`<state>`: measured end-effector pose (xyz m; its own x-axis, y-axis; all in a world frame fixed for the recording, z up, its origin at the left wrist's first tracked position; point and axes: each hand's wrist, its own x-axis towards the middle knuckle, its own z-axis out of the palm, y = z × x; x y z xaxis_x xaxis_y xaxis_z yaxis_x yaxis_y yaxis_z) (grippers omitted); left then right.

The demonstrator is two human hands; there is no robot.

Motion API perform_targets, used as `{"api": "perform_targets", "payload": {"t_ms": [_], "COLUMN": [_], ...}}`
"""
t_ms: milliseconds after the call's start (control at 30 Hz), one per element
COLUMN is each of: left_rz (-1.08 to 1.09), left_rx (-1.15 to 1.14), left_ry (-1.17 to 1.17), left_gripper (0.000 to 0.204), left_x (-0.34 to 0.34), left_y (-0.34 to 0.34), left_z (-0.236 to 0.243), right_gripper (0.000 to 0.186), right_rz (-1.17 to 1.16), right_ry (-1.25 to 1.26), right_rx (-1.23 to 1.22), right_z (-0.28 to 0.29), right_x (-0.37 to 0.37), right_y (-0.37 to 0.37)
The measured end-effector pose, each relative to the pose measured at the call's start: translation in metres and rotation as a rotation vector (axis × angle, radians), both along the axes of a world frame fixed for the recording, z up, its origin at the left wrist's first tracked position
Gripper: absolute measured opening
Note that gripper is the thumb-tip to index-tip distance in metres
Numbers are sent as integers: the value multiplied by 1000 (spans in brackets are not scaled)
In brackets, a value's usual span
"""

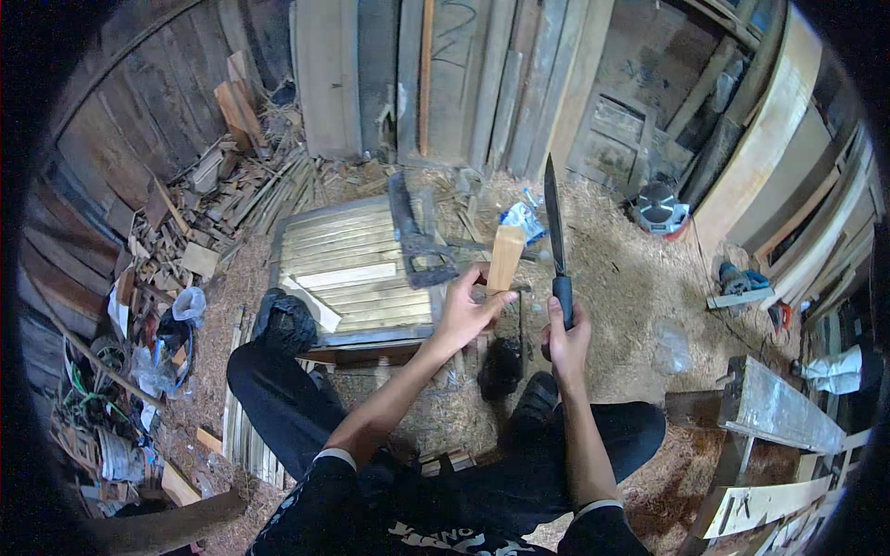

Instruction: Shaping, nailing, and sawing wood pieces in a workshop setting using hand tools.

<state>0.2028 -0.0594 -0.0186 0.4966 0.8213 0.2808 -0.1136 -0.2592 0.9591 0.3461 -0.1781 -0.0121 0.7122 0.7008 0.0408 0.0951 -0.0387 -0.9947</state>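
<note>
A short, pale block of wood (505, 259) stands upright in my left hand (465, 310), its fingers and thumb closed round the lower end. My right hand (566, 338) is wrapped round the dark handle of a long knife (555, 218), whose blade points up and away from me. Block and blade are side by side with a gap between them. Just left of my left hand, a dark handsaw (419, 232) lies across the edge of a slatted wooden panel (362, 243). Two loose pale strips (348, 275) rest on that panel.
Scrap wood (209, 199) is heaped at the far left. Boards and doors (445, 83) lean against the back wall. Power tools (658, 208) sit on the shavings-covered floor at the right. A wooden bench (779, 408) stands at the near right. A black bag (286, 320) lies by my left knee.
</note>
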Motion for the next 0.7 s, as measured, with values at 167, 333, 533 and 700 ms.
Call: {"api": "perform_targets", "payload": {"t_ms": [167,333,533,700], "left_rz": [-8,55,-13,56], "left_rx": [103,-111,-180,-129], "left_ry": [72,-19,110,58], "left_gripper": [38,32,24,21], "left_x": [36,54,61,73], "left_y": [1,5,14,26], "left_z": [-43,-100,-134,-153], "right_gripper": [26,25,28,30], "right_rz": [-89,-76,-54,-73], "right_ry": [-60,-71,-107,-150], "right_rx": [-79,-146,-235,-240], "right_z": [-78,-93,-87,-84], "right_x": [29,31,22,4], "right_y": [-18,-13,-16,-25]}}
